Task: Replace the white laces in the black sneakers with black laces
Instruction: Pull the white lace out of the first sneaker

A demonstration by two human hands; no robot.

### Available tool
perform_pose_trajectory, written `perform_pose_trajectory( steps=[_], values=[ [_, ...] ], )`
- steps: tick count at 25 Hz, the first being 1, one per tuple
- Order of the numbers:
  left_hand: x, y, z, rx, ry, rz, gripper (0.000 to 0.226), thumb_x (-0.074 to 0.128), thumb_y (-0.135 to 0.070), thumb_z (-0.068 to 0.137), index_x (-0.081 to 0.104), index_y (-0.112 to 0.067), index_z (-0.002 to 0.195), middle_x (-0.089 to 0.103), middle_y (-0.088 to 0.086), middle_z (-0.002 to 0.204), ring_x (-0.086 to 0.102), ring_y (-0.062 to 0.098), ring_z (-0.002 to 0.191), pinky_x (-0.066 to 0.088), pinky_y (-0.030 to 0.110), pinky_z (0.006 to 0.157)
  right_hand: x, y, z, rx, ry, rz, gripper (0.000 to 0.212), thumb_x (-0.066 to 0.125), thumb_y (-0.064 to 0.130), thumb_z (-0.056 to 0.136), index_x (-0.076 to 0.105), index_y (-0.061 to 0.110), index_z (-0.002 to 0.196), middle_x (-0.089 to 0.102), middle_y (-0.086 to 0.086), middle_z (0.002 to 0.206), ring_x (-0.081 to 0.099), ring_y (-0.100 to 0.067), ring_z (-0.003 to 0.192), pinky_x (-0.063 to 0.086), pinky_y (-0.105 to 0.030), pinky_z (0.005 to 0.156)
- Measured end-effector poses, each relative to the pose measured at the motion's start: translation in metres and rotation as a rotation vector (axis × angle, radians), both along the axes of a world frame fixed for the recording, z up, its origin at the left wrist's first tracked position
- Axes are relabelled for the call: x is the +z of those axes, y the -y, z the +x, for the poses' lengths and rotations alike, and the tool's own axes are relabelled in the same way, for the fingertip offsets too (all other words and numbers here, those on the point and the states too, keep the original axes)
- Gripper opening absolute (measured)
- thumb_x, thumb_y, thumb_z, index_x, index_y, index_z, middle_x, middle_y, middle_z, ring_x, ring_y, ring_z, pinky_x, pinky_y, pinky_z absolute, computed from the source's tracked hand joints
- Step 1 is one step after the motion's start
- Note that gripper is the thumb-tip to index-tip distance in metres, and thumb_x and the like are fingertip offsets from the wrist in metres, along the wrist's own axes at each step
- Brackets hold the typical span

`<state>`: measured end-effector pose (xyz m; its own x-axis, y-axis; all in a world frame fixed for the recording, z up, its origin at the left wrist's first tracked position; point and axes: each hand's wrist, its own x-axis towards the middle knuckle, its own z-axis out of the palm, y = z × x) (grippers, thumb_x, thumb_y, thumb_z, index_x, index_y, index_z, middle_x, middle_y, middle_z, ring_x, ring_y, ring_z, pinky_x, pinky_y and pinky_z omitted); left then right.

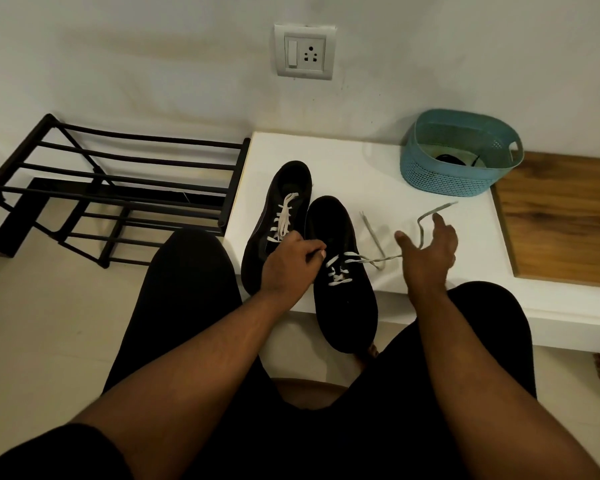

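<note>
Two black sneakers lie on a low white table [343, 157]. The left sneaker [284, 188] is fully laced with a white lace [284, 216]. On the right sneaker [343, 306], the white lace [378, 260] is partly pulled out, and its loose ends trail to the right over the table. My left hand [288, 265] grips the right sneaker at the top of its lacing, fingers curled. My right hand [426, 251] hovers to the right with its fingers spread, and the loose lace runs past the palm. Black laces [449, 158] lie in a teal basket [440, 178].
A black metal shoe rack [118, 181] stands left of the table against the wall. A wooden board [561, 220] adjoins the table on the right. A wall socket [305, 51] is above. My legs in black trousers frame the table's front edge.
</note>
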<state>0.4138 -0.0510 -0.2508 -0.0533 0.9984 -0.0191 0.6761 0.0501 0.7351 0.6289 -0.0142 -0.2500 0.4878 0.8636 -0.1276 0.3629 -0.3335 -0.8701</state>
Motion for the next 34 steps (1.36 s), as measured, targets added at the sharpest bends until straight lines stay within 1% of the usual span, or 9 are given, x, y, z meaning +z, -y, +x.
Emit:
perform_pose_trajectory(
  steps=[3, 6, 9, 14, 18, 23, 25, 29, 34],
  values=[
    [0.013, -0.010, 0.019, -0.129, -0.181, -0.075, 0.021, 0.054, -0.032, 0.094, 0.068, -0.019, 0.102, 0.065, -0.001, 0.095, 0.063, 0.017, 0.084, 0.054, 0.034, 0.074, 0.001, 0.010, -0.022, 0.490, 0.311, 0.085, 0.077, 0.074, 0.025, 0.081, 0.034, 0.030, 0.147, 0.032, -0.003, 0.153, 0.028, -0.025, 0.140, 0.025, -0.046, 0.110],
    [0.019, -0.021, 0.032, -0.190, -0.346, -0.167, 0.022, 0.058, -0.039, 0.092, 0.059, -0.017, 0.088, 0.062, -0.002, 0.082, 0.061, 0.018, 0.076, 0.046, 0.031, 0.063, 0.002, 0.014, -0.026, 0.673, 0.570, 0.004, 0.090, 0.070, 0.025, 0.082, 0.013, 0.045, 0.149, 0.011, -0.001, 0.161, 0.018, -0.026, 0.143, 0.026, -0.051, 0.109],
    [0.019, -0.028, 0.034, -0.190, -0.388, -0.177, 0.011, 0.058, -0.029, 0.094, 0.063, -0.019, 0.093, 0.065, 0.001, 0.090, 0.065, 0.022, 0.083, 0.042, 0.030, 0.063, -0.009, 0.010, -0.030, 0.916, 0.612, 0.002, 0.080, 0.066, 0.018, 0.085, 0.024, 0.044, 0.148, 0.010, -0.001, 0.161, 0.028, -0.028, 0.141, 0.036, -0.048, 0.106],
    [0.014, -0.014, 0.019, -0.236, -0.409, -0.089, 0.012, 0.047, -0.022, 0.097, 0.059, -0.019, 0.095, 0.064, 0.002, 0.091, 0.062, 0.022, 0.081, 0.047, 0.034, 0.066, -0.004, 0.006, -0.032, 0.796, 0.311, 0.016, 0.052, 0.073, 0.013, 0.077, 0.056, 0.027, 0.124, 0.059, 0.005, 0.126, 0.058, -0.016, 0.110, 0.042, -0.024, 0.084],
    [0.009, -0.007, 0.017, -0.194, -0.395, -0.111, 0.020, 0.049, -0.037, 0.098, 0.059, -0.023, 0.109, 0.067, 0.000, 0.093, 0.065, 0.022, 0.084, 0.054, 0.038, 0.073, -0.002, 0.008, -0.030, 0.768, 0.202, -0.018, 0.042, 0.075, 0.014, 0.076, 0.055, 0.023, 0.112, 0.063, 0.004, 0.105, 0.059, -0.014, 0.092, 0.045, -0.022, 0.074],
    [0.022, -0.030, 0.032, -0.207, -0.304, -0.254, 0.010, 0.064, -0.028, 0.090, 0.069, -0.020, 0.092, 0.069, 0.000, 0.089, 0.065, 0.019, 0.083, 0.053, 0.034, 0.073, -0.004, 0.009, -0.033, 0.778, 0.210, -0.007, 0.030, 0.074, 0.016, 0.080, 0.054, 0.016, 0.104, 0.063, 0.000, 0.094, 0.058, -0.015, 0.081, 0.040, -0.014, 0.062],
    [0.020, -0.032, 0.028, -0.247, -0.133, -0.287, 0.006, 0.067, -0.023, 0.089, 0.072, -0.019, 0.088, 0.070, 0.000, 0.085, 0.067, 0.019, 0.083, 0.054, 0.033, 0.076, -0.006, 0.009, -0.030, 0.762, 0.221, -0.005, 0.030, 0.075, 0.017, 0.079, 0.054, 0.017, 0.100, 0.064, -0.001, 0.093, 0.060, -0.019, 0.081, 0.046, -0.021, 0.064],
    [0.007, -0.001, 0.004, 0.122, 0.649, -0.195, 0.009, 0.067, -0.019, 0.090, 0.074, -0.020, 0.095, 0.074, 0.002, 0.089, 0.069, 0.018, 0.089, 0.055, 0.029, 0.078, -0.005, 0.004, -0.022, 0.673, 0.170, -0.019, 0.039, 0.082, 0.021, 0.071, 0.053, 0.022, 0.098, 0.068, -0.004, 0.097, 0.064, -0.025, 0.087, 0.054, -0.039, 0.078],
    [0.021, -0.017, 0.024, -0.176, -0.093, -0.036, 0.028, 0.052, -0.043, 0.095, 0.062, -0.030, 0.119, 0.067, -0.006, 0.090, 0.064, 0.010, 0.084, 0.053, 0.031, 0.075, -0.004, 0.006, -0.031, 0.690, 0.207, -0.005, 0.032, 0.075, 0.021, 0.079, 0.053, 0.020, 0.103, 0.066, -0.002, 0.096, 0.061, -0.022, 0.085, 0.048, -0.031, 0.071]
  ],
)
